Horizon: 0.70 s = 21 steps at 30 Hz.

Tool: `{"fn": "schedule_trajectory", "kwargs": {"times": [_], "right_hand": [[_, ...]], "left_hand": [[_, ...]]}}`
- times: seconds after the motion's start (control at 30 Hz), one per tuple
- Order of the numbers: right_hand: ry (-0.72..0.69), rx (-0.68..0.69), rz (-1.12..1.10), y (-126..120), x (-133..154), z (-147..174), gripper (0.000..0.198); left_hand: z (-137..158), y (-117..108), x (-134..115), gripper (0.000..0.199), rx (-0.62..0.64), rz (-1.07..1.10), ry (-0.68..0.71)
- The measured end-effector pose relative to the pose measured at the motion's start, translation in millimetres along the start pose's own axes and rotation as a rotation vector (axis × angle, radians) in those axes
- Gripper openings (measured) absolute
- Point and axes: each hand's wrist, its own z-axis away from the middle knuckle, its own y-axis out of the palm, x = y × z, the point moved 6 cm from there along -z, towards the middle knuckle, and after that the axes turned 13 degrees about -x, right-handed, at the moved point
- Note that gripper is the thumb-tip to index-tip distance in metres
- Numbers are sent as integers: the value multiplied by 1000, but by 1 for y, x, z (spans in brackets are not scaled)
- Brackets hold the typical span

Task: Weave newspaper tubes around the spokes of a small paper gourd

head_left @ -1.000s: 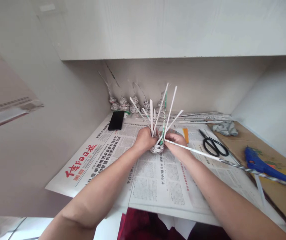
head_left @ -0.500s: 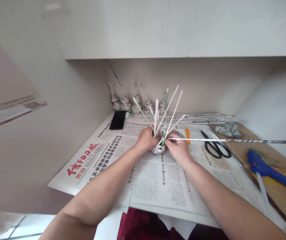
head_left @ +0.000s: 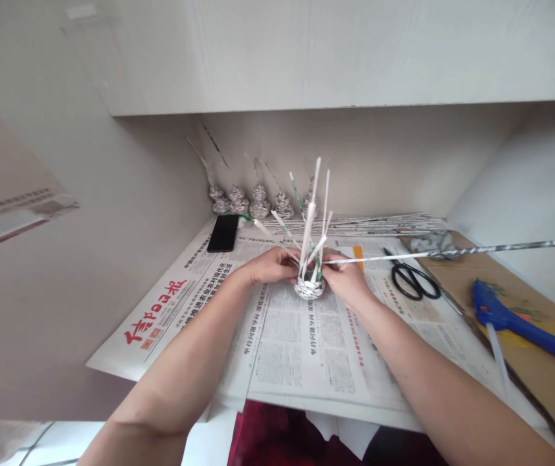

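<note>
A small round basket (head_left: 309, 289) woven from rolled newspaper stands between my hands, with several white paper sticks rising from its rim. My left hand (head_left: 276, 265) is closed on the basket's left side, its fingertips partly hidden behind the sticks. On the right, my right hand (head_left: 346, 277) pinches near the rim, where a long paper stick (head_left: 403, 257) leaves the basket and stretches far to the right. Part of the right fingers is hidden by the hand itself.
Newspaper sheets (head_left: 287, 349) cover the table. Several gourd-shaped woven pieces (head_left: 260, 202) line the back wall beside a phone (head_left: 223, 233). Loose paper sticks (head_left: 379, 224) lie behind the basket. Black scissors (head_left: 414, 279), a grey cloth (head_left: 433, 244) and a blue glue gun (head_left: 524, 327) are at right.
The basket has been turned, and its upright sticks now point differently. The long stick's far end has risen. My left hand has shifted slightly left; the view has moved a little.
</note>
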Motion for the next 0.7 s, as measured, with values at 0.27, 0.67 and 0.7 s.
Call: {"fn": "schedule_trajectory", "kwargs": {"times": [0.27,0.67,0.7], "right_hand": [[-27,18,28,2,0,1,21],[-57,-16,98,2,-8,0,18],[-60,-24,100,2,-9,0,17]], "left_hand": [[3,-3,-5,23,-83,-165,57],[-5,-2,5,26,-312,-89,32],[-5,-1,5,26,-334,-99,41]]}}
